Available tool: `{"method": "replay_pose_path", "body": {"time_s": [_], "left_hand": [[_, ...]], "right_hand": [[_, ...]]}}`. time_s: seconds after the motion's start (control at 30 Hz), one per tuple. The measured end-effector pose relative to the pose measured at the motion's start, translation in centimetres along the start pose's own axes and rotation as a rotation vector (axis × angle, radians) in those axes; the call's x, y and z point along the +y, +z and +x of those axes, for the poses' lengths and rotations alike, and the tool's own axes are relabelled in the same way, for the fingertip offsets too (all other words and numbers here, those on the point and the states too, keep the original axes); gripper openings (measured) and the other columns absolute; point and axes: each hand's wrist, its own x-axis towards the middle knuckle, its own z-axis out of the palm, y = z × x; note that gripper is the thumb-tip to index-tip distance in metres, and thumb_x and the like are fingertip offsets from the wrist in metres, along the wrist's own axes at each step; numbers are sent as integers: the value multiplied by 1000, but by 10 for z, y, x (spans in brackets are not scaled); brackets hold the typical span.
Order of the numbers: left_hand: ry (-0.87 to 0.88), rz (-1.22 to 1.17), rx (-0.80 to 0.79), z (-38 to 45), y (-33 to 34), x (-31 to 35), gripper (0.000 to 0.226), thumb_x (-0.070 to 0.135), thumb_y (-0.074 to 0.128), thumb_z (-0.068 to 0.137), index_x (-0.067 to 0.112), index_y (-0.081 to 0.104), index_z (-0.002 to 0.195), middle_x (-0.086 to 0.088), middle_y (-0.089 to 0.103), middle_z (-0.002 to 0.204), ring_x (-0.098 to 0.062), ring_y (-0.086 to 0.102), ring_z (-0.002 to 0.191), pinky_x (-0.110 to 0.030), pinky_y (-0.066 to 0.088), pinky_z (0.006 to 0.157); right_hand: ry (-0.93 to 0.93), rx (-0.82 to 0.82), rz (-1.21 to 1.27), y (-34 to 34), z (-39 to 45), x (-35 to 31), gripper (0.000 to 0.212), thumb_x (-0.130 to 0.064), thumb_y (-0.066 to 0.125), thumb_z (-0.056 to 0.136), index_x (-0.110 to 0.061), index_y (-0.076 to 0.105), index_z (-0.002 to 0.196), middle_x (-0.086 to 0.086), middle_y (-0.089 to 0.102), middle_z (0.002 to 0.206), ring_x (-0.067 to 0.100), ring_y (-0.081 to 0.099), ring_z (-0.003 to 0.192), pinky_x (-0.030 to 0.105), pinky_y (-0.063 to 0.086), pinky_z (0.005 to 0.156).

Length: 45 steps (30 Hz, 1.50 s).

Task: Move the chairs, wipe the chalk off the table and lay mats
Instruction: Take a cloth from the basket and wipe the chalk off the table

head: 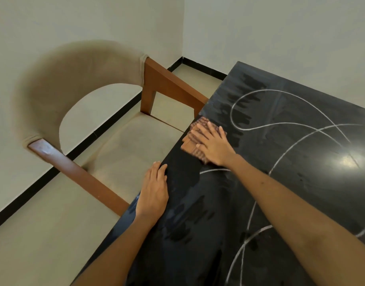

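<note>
Cloth (195, 139), brown and ribbed, lies flat under the right hand (213, 144), which presses on it with fingers spread wide, palm down, close to the table's edge. It looks soft and limp, probably damp, since dark wet streaks show on the black table (301, 162) above the hand and below it toward the person. A cloth like this will bunch or fold if pushed from one corner, so a flat palm over its middle, as now, seems the best hold. The left hand (153, 191) rests open and flat on the table edge, nearer the person and just left of the right forearm, holding nothing; it likely serves as a brace. White chalk lines (291, 123) loop across the tabletop to the right of the wiping hand, well within reach, and remain unwiped. The tabletop looks hard, smooth and slick when wet. A chair (74, 104) with wooden arms stands left of both hands, one arm touching the table edge. No mats are visible.
</note>
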Motion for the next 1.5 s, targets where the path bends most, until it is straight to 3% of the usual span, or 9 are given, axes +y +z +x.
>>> {"method": "replay_pose_path", "body": {"time_s": [0.2, 0.33, 0.5, 0.63, 0.8, 0.93, 1.1, 1.27, 1.5], "left_hand": [[-5, -16, -2, -3, -4, 3, 43, 21, 27, 102, 6, 40, 140, -13, 35, 148, -25, 31, 137, -40, 26, 116], [-48, -40, -16, -2, -5, 4, 42, 21, 27, 103, 8, 39, 141, -10, 34, 149, -23, 30, 138, -38, 24, 117], [-61, -69, -27, -1, -4, 5, 42, 22, 26, 103, 10, 38, 142, -8, 34, 149, -21, 30, 138, -36, 24, 117], [-65, -64, -27, -1, -4, 5, 41, 21, 27, 103, 9, 38, 142, -7, 34, 149, -20, 30, 138, -38, 25, 117], [-72, -75, -24, -1, -4, 7, 41, 22, 27, 104, 10, 38, 142, -7, 35, 148, -20, 31, 137, -38, 26, 116], [-41, -24, -21, -1, -3, 8, 42, 21, 27, 103, 7, 38, 142, -9, 36, 148, -23, 31, 137, -38, 24, 117], [16, 133, -47, -2, -2, 5, 48, 24, 21, 103, 9, 28, 148, -7, 24, 157, -21, 13, 147, -36, 10, 121], [49, 188, -30, -4, -4, 7, 47, 25, 26, 103, 10, 31, 147, -7, 26, 156, -22, 15, 147, -37, 11, 121], [62, 190, -17, 0, 0, 2, 46, 28, 28, 103, 12, 34, 146, -4, 29, 155, -19, 15, 147, -35, 11, 120]], "right_hand": [[-263, 22, -33, 27, -104, -43, 58, -60, 18, 99, -37, 16, 153, -8, 8, 162, 26, -6, 150, 51, -7, 119], [-327, 29, -49, 33, -112, -31, 52, -54, 17, 102, -39, 16, 152, -10, 4, 162, 22, -11, 149, 47, -10, 119], [-140, 36, -40, 20, -64, 18, 53, -51, 11, 101, -38, 9, 153, -8, -1, 162, 25, -14, 148, 50, -10, 118], [65, 55, -15, 7, -30, 64, 51, -43, 21, 104, -33, 11, 153, -4, 3, 163, 27, -9, 149, 52, -6, 118], [154, 38, 29, 6, -31, 61, 52, -44, 21, 104, -32, 11, 154, -4, 2, 163, 27, -9, 149, 53, -5, 119], [30, 41, -38, 16, -82, 34, 54, -47, 24, 103, -35, 10, 153, -6, 3, 163, 27, -8, 149, 52, -6, 118], [-169, 48, -31, 38, -156, -2, 55, -53, 21, 101, -37, 16, 153, -8, 7, 162, 26, -6, 150, 52, -4, 119], [-268, 58, -36, 44, -172, 4, 52, -52, 20, 102, -38, 19, 152, -9, 7, 162, 24, -4, 150, 49, -4, 120], [107, 84, -37, 25, -101, 81, 50, -39, 30, 104, -34, 16, 152, -5, 9, 162, 25, -3, 150, 49, -3, 118]]}}
